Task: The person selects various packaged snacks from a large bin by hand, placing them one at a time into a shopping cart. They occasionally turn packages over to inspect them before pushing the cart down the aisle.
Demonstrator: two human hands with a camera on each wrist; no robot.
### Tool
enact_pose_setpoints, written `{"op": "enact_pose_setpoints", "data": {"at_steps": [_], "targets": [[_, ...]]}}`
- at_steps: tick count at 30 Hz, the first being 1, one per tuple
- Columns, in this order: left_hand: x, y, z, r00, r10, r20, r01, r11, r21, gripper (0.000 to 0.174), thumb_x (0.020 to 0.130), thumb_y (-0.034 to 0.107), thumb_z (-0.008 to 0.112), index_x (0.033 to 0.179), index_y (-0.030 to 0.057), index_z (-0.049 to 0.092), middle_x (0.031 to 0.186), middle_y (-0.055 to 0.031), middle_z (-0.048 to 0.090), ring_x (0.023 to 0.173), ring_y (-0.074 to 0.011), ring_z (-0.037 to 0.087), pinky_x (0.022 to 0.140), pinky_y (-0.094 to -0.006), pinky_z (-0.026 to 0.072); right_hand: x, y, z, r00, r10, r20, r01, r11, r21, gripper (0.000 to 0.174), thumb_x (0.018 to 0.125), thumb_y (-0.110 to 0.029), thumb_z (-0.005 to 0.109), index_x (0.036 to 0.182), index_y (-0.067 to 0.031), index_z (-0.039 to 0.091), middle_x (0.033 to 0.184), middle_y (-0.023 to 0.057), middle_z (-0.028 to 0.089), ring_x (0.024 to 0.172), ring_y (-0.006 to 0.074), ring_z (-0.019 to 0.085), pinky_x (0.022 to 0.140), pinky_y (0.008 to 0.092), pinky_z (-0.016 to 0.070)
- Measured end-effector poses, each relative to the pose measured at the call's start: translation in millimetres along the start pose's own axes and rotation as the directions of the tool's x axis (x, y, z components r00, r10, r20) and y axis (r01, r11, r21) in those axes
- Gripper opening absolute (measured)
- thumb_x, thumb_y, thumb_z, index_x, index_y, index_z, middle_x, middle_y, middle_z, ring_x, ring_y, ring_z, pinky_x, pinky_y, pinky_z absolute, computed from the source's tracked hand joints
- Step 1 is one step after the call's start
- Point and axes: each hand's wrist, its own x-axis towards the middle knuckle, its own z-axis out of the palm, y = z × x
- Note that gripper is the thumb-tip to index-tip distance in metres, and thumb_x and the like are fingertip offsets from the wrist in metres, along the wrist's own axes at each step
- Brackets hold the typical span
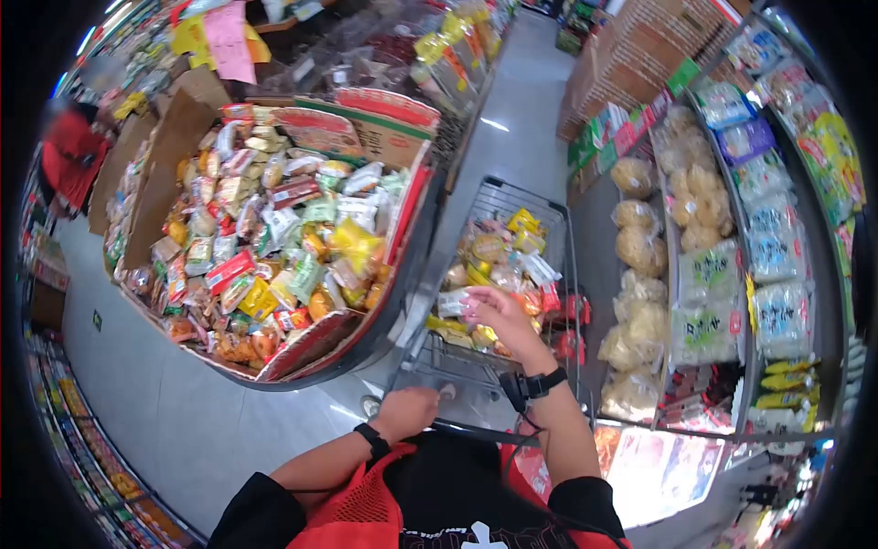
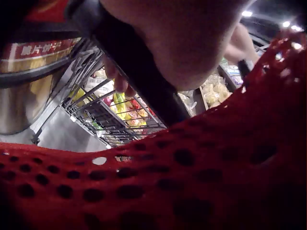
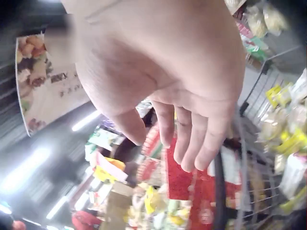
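One shopping cart [image 1: 523, 190], twelve o'clock, heaped with packets [image 1: 489, 247]. Left hand [image 1: 408, 414]: curled round the cart handle [image 1: 471, 428]. Right hand [image 1: 503, 322]: fingers loose, unladen, over packets. Risks: rummaging could topple the heap; steering leftward could bump the snack bin [image 1: 169, 146], ten o'clock.

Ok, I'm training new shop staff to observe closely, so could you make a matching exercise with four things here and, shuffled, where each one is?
Things:
1. bare right hand
2. open-topped brown cardboard bin
3. pink paper sign
4. red mesh vest

Places:
A. worn with a black shirt
B. over packaged goods in the grey metal wire shopping cart
C. against a yellow sheet
D. left of the cart in the head view, holding wrapped snacks

Right pairs: 1-B; 2-D; 3-C; 4-A.
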Motion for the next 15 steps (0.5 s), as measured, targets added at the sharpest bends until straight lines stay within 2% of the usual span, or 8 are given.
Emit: {"op": "enact_pose_setpoints", "data": {"at_steps": [1, 2, 4, 7, 8, 9, 11, 15], "targets": [[0, 2, 3, 0.999, 0.009, -0.033, -0.01, 1.0, -0.02, 0.02, 0.09, 0.024, 0.059, 0.101, 0.0131, 0.071, 0.097, -0.0098, 0.073, 0.088, -0.0332, 0.07, 0.074, -0.0459, 0.0559, -8, 17, -17, 0.998, 0.058, -0.029, -0.06, 0.997, -0.05, 0.035, 0.099, -0.02, 0.063, 0.129, -0.0013, 0.059, 0.117, 0.0091, 0.067, 0.103, 0.0175, 0.067, 0.085, 0.0306, 0.0537], [2, 2, 5, 0.997, 0.017, -0.07, -0.019, 0.999, -0.038, 0.019, 0.089, 0.024, 0.06, 0.101, 0.0133, 0.071, 0.096, -0.0092, 0.073, 0.088, -0.0326, 0.07, 0.074, -0.0453, 0.056, -19, 30, -36, 0.996, -0.004, -0.085, -0.029, 0.924, -0.381, 0.029, 0.098, -0.024, 0.062, 0.114, -0.0004, 0.067, 0.104, 0.0111, 0.072, 0.095, 0.0194, 0.069, 0.081, 0.0323, 0.053], [4, 6, 7, 0.997, -0.007, -0.079, 0.004, 0.999, -0.048, 0.02, 0.089, 0.024, 0.061, 0.102, 0.0136, 0.072, 0.098, -0.0092, 0.073, 0.088, -0.0323, 0.07, 0.074, -0.0451, 0.0564, -33, 94, -100, 0.978, 0.167, -0.122, -0.206, 0.85, -0.485, 0.03, 0.098, -0.026, 0.063, 0.112, 0.0005, 0.068, 0.101, 0.0092, 0.071, 0.092, 0.0169, 0.067, 0.081, 0.0329, 0.0528], [15, 12, 7, 0.995, -0.083, -0.06, 0.083, 0.997, 0.006, 0.023, 0.088, 0.026, 0.063, 0.104, 0.0136, 0.073, 0.102, -0.0102, 0.074, 0.087, -0.0325, 0.071, 0.073, -0.0457, 0.0569, -36, 171, -198, 0.946, 0.213, -0.244, -0.322, 0.694, -0.644, 0.033, 0.096, -0.029, 0.064, 0.108, 0.0014, 0.068, 0.094, 0.0094, 0.07, 0.085, 0.0169, 0.066, 0.077, 0.0349, 0.0523], [17, 11, 12, 0.99, -0.108, -0.09, 0.111, 0.994, 0.023, 0.022, 0.088, 0.026, 0.063, 0.103, 0.0134, 0.073, 0.101, -0.0099, 0.074, 0.086, -0.0323, 0.071, 0.072, -0.0454, 0.0569, -40, 188, -217, 0.936, 0.192, -0.296, -0.349, 0.637, -0.688, 0.034, 0.096, -0.03, 0.064, 0.107, 0.0016, 0.068, 0.091, 0.01, 0.07, 0.083, 0.0175, 0.066, 0.076, 0.0357, 0.0521], [18, 15, 16, 0.984, -0.136, -0.111, 0.141, 0.989, 0.039, 0.022, 0.087, 0.026, 0.063, 0.102, 0.0131, 0.073, 0.1, -0.0096, 0.074, 0.085, -0.032, 0.071, 0.071, -0.0451, 0.0569, -47, 168, -223, 0.949, 0.126, -0.29, -0.279, 0.768, -0.577, 0.035, 0.094, -0.032, 0.064, 0.103, 0.0012, 0.067, 0.085, 0.0126, 0.068, 0.079, 0.0185, 0.065, 0.074, 0.0359, 0.0515], [27, 27, 14, 0.961, -0.225, -0.158, 0.235, 0.971, 0.046, 0.017, 0.088, 0.022, 0.064, 0.099, 0.0112, 0.072, 0.094, -0.0093, 0.073, 0.082, -0.0311, 0.071, 0.068, -0.0434, 0.0564, -38, 187, -244, 0.894, 0.135, -0.428, -0.372, 0.756, -0.538, 0.032, 0.092, -0.03, 0.063, 0.101, 0.001, 0.067, 0.089, 0.0173, 0.07, 0.083, 0.0277, 0.068, 0.077, 0.0408, 0.0527], [37, 27, 26, 0.903, -0.328, -0.278, 0.353, 0.935, 0.043, 0.008, 0.085, 0.012, 0.065, 0.09, 0.0084, 0.07, 0.083, -0.0089, 0.071, 0.072, -0.0295, 0.069, 0.062, -0.0413, 0.0542, -23, 216, -255, 0.858, 0.074, -0.508, -0.449, 0.589, -0.672, 0.027, 0.091, -0.02, 0.058, 0.106, -0.0009, 0.067, 0.103, 0.025, 0.068, 0.102, 0.0405, 0.066, 0.088, 0.048, 0.0519]]}}
